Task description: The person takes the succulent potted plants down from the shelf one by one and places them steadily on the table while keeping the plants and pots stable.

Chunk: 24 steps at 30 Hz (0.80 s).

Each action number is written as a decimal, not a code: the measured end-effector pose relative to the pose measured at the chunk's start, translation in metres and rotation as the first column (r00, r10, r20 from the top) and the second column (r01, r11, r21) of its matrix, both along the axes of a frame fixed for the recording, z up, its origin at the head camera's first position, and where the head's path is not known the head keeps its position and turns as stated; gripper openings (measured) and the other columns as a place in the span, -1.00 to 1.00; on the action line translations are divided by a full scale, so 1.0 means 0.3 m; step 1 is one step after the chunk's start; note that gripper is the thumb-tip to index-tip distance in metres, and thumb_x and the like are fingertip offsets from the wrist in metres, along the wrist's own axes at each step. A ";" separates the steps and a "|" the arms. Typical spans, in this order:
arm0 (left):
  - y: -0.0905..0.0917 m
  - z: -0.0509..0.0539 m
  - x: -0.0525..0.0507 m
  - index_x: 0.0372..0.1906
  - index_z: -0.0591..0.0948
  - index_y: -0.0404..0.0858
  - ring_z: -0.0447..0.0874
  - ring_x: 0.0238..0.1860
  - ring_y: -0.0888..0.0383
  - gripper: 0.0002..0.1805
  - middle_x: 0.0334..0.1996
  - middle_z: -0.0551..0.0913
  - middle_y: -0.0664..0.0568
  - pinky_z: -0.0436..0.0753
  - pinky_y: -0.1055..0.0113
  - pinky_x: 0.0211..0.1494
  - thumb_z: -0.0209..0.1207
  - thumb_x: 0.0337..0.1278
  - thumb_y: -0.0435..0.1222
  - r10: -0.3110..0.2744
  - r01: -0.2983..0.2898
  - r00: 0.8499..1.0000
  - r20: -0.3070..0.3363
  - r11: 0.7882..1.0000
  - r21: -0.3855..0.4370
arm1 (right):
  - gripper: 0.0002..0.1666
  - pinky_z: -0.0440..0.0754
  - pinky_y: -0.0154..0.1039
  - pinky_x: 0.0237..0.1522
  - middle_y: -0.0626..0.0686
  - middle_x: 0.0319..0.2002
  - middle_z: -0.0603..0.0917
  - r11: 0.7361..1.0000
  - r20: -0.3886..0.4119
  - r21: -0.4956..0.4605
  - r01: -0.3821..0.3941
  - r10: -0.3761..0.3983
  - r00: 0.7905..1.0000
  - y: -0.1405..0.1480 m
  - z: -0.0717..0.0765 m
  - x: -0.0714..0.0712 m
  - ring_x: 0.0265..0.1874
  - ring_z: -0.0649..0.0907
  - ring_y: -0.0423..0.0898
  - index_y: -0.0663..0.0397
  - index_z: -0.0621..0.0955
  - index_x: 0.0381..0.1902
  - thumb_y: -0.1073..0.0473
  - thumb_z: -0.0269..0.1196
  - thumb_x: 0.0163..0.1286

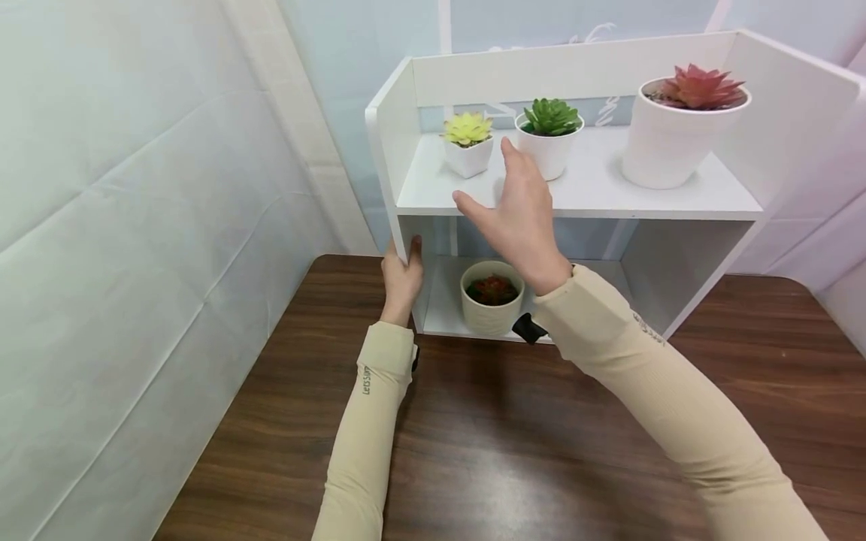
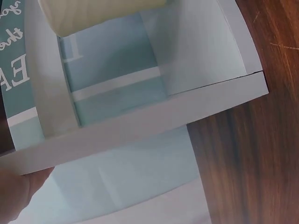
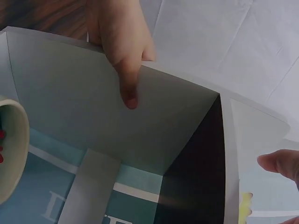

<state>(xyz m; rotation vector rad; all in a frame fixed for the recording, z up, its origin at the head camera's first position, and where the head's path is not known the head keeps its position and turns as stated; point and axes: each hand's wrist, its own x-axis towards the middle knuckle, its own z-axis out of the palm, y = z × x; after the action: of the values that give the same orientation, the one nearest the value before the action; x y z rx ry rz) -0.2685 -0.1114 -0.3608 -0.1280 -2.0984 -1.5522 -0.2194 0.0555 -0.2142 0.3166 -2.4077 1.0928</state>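
Left hand (image 1: 402, 279): fingers and thumb clamped on the left side panel (image 1: 395, 135) of the white shelf unit (image 1: 597, 161), thumb on inner face, tabletop (image 1: 487, 428) below. Right hand (image 1: 521, 214): thumb and fingers spread apart, green succulent (image 1: 551, 120) just beyond the fingertips, contact uncertain. Yellow succulent (image 1: 468, 143) left of those fingers, red succulent (image 1: 666, 143) to their right, cream pot (image 1: 489, 315) beneath on the lower shelf (image 1: 444, 312).

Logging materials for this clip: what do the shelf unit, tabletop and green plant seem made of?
Shelf unit: probably painted or laminated board, white and smooth, with flat, straight-edged panels.
Tabletop: wood or wood-look laminate, slightly glossy, with streaked grain and a blurred reflection.
Green plant: perhaps plastic, its leaves evenly coloured, but possibly live; finish unclear.
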 end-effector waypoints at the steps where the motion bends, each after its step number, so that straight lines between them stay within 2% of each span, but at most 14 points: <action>1: 0.002 0.000 0.000 0.24 0.41 -0.39 0.49 0.22 -0.14 -0.59 0.16 0.53 -0.31 0.50 -0.02 0.21 -0.01 0.40 -0.28 0.001 -0.001 1.000 -0.005 1.000 0.000 | -0.02 0.26 0.04 0.34 0.30 0.31 0.36 1.000 0.011 0.005 0.003 -0.003 1.000 -0.004 0.002 -0.004 0.31 0.36 0.15 0.36 0.20 0.41 0.01 0.35 0.19; 12: 0.008 -0.003 -0.005 0.21 0.43 -0.40 0.51 0.20 -0.15 -0.62 0.13 0.56 -0.30 0.50 -0.03 0.21 0.00 0.39 -0.30 0.004 -0.003 1.000 -0.025 1.000 0.015 | 0.03 0.12 -0.11 0.44 0.27 0.42 0.22 0.999 0.105 0.040 0.032 -0.036 0.994 -0.031 0.032 -0.081 0.43 0.21 0.07 0.35 0.07 0.46 -0.03 0.29 0.26; 17: 0.011 -0.004 -0.003 0.22 0.42 -0.39 0.49 0.22 -0.15 -0.61 0.14 0.54 -0.31 0.48 -0.03 0.23 0.00 0.40 -0.30 0.000 0.000 1.000 -0.015 1.000 0.028 | 0.03 0.15 -0.12 0.43 0.29 0.41 0.23 0.997 0.131 0.058 0.046 -0.053 0.990 -0.033 0.030 -0.110 0.42 0.24 0.08 0.36 0.05 0.46 -0.04 0.29 0.27; 24: 0.009 -0.002 -0.001 0.21 0.43 -0.41 0.51 0.21 -0.14 -0.61 0.13 0.56 -0.29 0.50 -0.03 0.21 0.01 0.39 -0.31 0.018 -0.017 1.000 -0.021 1.000 0.015 | -0.02 0.13 -0.14 0.44 0.31 0.35 0.34 0.996 0.120 0.072 0.050 -0.058 0.991 -0.040 0.041 -0.133 0.37 0.31 0.13 0.41 0.12 0.42 -0.02 0.29 0.27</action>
<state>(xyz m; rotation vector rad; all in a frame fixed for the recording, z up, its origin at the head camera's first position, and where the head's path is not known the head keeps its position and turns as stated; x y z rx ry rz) -0.2688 -0.1087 -0.3614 -0.1202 -2.0660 -1.5487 -0.2593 0.0436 -0.2019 0.2115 -2.5503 1.0342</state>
